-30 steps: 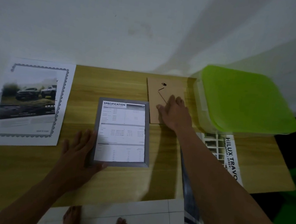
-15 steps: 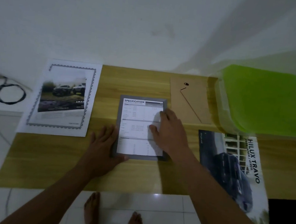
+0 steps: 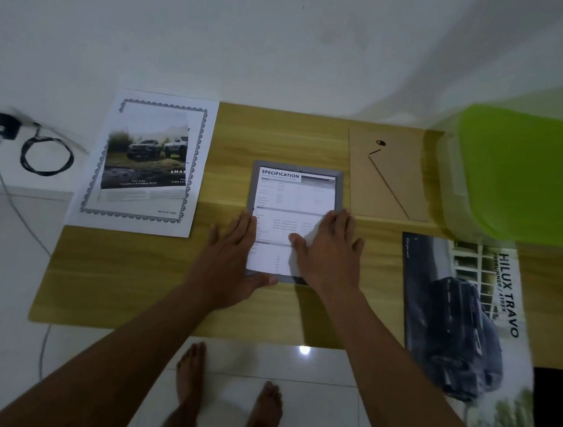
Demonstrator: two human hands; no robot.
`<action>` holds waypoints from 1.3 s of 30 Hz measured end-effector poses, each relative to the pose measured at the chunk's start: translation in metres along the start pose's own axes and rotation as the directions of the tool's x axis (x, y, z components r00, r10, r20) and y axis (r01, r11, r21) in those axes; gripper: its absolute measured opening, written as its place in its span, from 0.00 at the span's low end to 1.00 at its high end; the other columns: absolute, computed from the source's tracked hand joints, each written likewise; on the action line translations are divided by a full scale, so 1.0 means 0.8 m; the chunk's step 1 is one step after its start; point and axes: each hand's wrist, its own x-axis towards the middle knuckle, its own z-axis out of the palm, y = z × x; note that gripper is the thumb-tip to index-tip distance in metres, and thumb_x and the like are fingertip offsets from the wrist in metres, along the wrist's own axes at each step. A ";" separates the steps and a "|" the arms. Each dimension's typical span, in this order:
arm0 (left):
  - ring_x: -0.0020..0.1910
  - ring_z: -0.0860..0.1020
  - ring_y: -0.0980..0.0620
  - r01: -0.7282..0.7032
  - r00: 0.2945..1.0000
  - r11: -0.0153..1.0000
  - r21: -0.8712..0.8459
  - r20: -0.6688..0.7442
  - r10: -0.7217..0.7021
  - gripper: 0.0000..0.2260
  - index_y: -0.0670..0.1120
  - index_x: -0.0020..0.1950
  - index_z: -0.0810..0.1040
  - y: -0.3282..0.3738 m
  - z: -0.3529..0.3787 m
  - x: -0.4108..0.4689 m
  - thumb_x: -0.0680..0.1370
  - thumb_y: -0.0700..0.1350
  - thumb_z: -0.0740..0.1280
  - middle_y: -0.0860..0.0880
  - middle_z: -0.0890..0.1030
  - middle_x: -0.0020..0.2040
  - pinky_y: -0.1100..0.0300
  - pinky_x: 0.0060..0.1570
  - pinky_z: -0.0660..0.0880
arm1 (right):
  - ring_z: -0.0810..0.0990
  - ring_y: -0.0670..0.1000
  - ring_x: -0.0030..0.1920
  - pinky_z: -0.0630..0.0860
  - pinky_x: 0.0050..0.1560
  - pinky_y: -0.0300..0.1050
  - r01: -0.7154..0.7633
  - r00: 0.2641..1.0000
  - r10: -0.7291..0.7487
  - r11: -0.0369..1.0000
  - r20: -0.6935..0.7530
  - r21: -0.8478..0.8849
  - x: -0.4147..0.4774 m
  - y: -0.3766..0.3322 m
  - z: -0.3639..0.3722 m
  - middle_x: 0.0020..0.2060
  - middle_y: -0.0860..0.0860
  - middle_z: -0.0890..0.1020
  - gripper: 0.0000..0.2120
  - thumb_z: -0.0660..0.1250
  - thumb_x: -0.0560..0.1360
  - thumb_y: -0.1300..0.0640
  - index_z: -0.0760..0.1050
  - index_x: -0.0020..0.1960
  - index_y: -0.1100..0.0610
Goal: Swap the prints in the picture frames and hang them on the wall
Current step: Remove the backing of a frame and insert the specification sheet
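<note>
My right hand [image 3: 329, 252] lies flat, fingers straight, on the lower right of the specification sheet [image 3: 295, 197], which sits in the gray frame [image 3: 298, 169] at the centre of the picture. My left hand [image 3: 234, 260] rests flat along the frame's left edge, thumb at its bottom edge. Just right of the frame on the table [image 3: 273, 137] lies the backing board [image 3: 389, 189]. A truck print [image 3: 147, 166] lies at left.

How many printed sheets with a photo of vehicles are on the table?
2. One truck print lies at the left on a bordered sheet; the Hilux Travo print lies at the right, overhanging the near edge. Others may be hidden underneath.
</note>
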 end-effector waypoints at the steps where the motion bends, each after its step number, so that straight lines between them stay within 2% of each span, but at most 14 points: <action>1: 0.78 0.45 0.47 0.001 1.000 1.000 -0.009 0.009 -0.001 0.55 0.41 0.78 0.41 0.000 -0.001 0.001 0.64 0.77 0.47 0.45 0.43 0.79 0.40 0.74 0.48 | 0.41 0.58 0.79 0.49 0.76 0.65 -0.003 1.000 0.003 1.000 0.003 0.016 0.000 -0.002 0.000 0.79 0.59 0.46 0.40 0.53 0.81 0.37 0.46 0.80 0.62; 6: 0.78 0.43 0.48 0.011 1.000 1.000 -0.001 0.028 -0.011 0.55 0.43 0.78 0.38 0.000 -0.001 0.001 0.64 0.78 0.46 0.46 0.40 0.79 0.41 0.75 0.45 | 0.41 0.59 0.79 0.51 0.74 0.68 0.055 0.998 -0.054 0.998 -0.011 0.020 0.002 -0.010 -0.001 0.79 0.59 0.49 0.32 0.55 0.82 0.42 0.54 0.78 0.59; 9: 0.78 0.42 0.49 0.012 1.000 1.000 -0.015 0.015 -0.012 0.53 0.43 0.78 0.39 0.000 0.000 -0.001 0.66 0.77 0.47 0.47 0.40 0.79 0.41 0.75 0.45 | 0.48 0.59 0.78 0.52 0.72 0.71 0.078 0.995 -0.075 0.996 -0.061 0.046 0.000 -0.013 -0.005 0.76 0.57 0.61 0.30 0.56 0.81 0.42 0.56 0.78 0.55; 13: 0.78 0.44 0.48 0.020 0.999 1.000 0.015 -0.025 -0.019 0.50 0.43 0.79 0.43 0.005 0.001 -0.003 0.69 0.76 0.49 0.46 0.42 0.79 0.40 0.75 0.46 | 0.60 0.57 0.76 0.46 0.73 0.71 0.085 0.992 -0.055 0.956 -0.113 0.282 -0.005 -0.014 -0.014 0.70 0.52 0.72 0.34 0.62 0.79 0.41 0.55 0.79 0.51; 16: 0.78 0.44 0.48 0.035 0.999 0.999 0.027 -0.033 -0.034 0.47 0.44 0.79 0.45 0.012 -0.003 -0.005 0.71 0.75 0.49 0.46 0.42 0.80 0.40 0.74 0.46 | 0.67 0.52 0.71 0.61 0.74 0.60 0.062 0.986 0.033 0.835 -0.163 0.546 -0.010 -0.016 -0.025 0.70 0.51 0.71 0.34 0.67 0.78 0.44 0.57 0.79 0.51; 19: 0.78 0.46 0.46 0.035 0.998 0.999 0.037 -0.054 -0.033 0.46 0.44 0.79 0.48 0.015 -0.007 -0.005 0.71 0.75 0.47 0.45 0.45 0.80 0.41 0.73 0.48 | 0.72 0.50 0.67 0.73 0.67 0.51 0.031 0.977 0.130 0.692 -0.167 0.721 -0.009 -0.018 -0.033 0.69 0.50 0.73 0.27 0.65 0.79 0.58 0.64 0.76 0.51; 23: 0.78 0.48 0.44 0.069 0.996 0.997 -0.019 -0.064 -0.070 0.44 0.47 0.79 0.52 0.023 -0.019 -0.008 0.72 0.75 0.44 0.46 0.51 0.79 0.42 0.73 0.49 | 0.79 0.38 0.52 0.76 0.48 0.29 0.018 0.975 0.176 0.551 -0.138 0.834 -0.010 -0.011 -0.050 0.55 0.44 0.82 0.20 0.62 0.78 0.66 0.75 0.64 0.48; 26: 0.77 0.53 0.43 0.066 0.995 0.982 -0.179 -0.068 -0.079 0.42 0.49 0.78 0.55 0.033 -0.037 -0.014 0.73 0.74 0.41 0.49 0.60 0.77 0.41 0.73 0.54 | 0.79 0.38 0.50 0.77 0.50 0.34 0.000 0.967 0.236 0.365 -0.093 0.931 -0.018 -0.004 -0.064 0.50 0.40 0.81 0.21 0.64 0.78 0.65 0.73 0.59 0.39; 28: 0.71 0.67 0.47 0.028 0.986 0.909 -0.416 -0.140 -0.095 0.34 0.52 0.75 0.61 0.043 -0.051 -0.019 0.76 0.70 0.48 0.52 0.72 0.71 0.44 0.66 0.69 | 0.80 0.41 0.51 0.79 0.51 0.39 -0.007 0.968 0.239 0.313 -0.072 0.950 -0.025 -0.003 -0.069 0.51 0.42 0.82 0.22 0.65 0.78 0.65 0.73 0.62 0.40; 30: 0.57 0.78 0.57 -0.002 0.951 0.739 -0.674 -0.229 -0.206 0.21 0.56 0.70 0.66 0.057 -0.069 -0.023 0.78 0.59 0.63 0.54 0.79 0.61 0.55 0.52 0.79 | 0.81 0.44 0.52 0.80 0.50 0.42 -0.018 0.969 0.240 0.275 -0.051 0.961 -0.032 -0.003 -0.073 0.52 0.45 0.82 0.23 0.66 0.78 0.65 0.73 0.66 0.43; 32: 0.49 0.81 0.61 0.015 0.926 0.500 -0.866 -0.176 -0.334 0.27 0.50 0.72 0.66 0.067 -0.086 -0.027 0.76 0.44 0.71 0.55 0.81 0.56 0.64 0.45 0.80 | 0.81 0.46 0.53 0.81 0.51 0.44 -0.027 0.968 0.249 0.252 -0.038 0.967 -0.039 -0.003 -0.079 0.53 0.47 0.83 0.23 0.67 0.77 0.65 0.73 0.66 0.44; 34: 0.48 0.82 0.59 0.012 0.907 0.392 -0.920 -0.155 -0.392 0.31 0.47 0.74 0.66 0.071 -0.100 -0.033 0.73 0.39 0.73 0.53 0.82 0.56 0.60 0.46 0.81 | 0.81 0.47 0.53 0.80 0.54 0.47 -0.028 0.967 0.252 0.260 -0.039 0.965 -0.046 -0.007 -0.088 0.55 0.49 0.82 0.23 0.68 0.76 0.64 0.72 0.66 0.44; 37: 0.48 0.81 0.64 -0.088 0.853 0.578 -0.811 -0.361 -0.377 0.25 0.60 0.64 0.75 0.081 -0.120 -0.043 0.73 0.38 0.73 0.64 0.82 0.49 0.57 0.47 0.81 | 0.76 0.46 0.58 0.76 0.59 0.49 0.017 0.962 0.223 0.530 -0.159 0.848 -0.055 -0.017 -0.106 0.61 0.46 0.76 0.28 0.70 0.77 0.55 0.66 0.74 0.46; 39: 0.46 0.81 0.64 -0.139 0.823 0.703 -0.698 -0.476 -0.310 0.22 0.61 0.62 0.78 0.099 -0.138 -0.056 0.74 0.39 0.71 0.64 0.82 0.48 0.59 0.46 0.80 | 0.73 0.48 0.63 0.74 0.62 0.49 0.098 0.954 0.152 0.657 -0.259 0.747 -0.067 -0.028 -0.127 0.65 0.48 0.74 0.27 0.68 0.78 0.45 0.66 0.74 0.49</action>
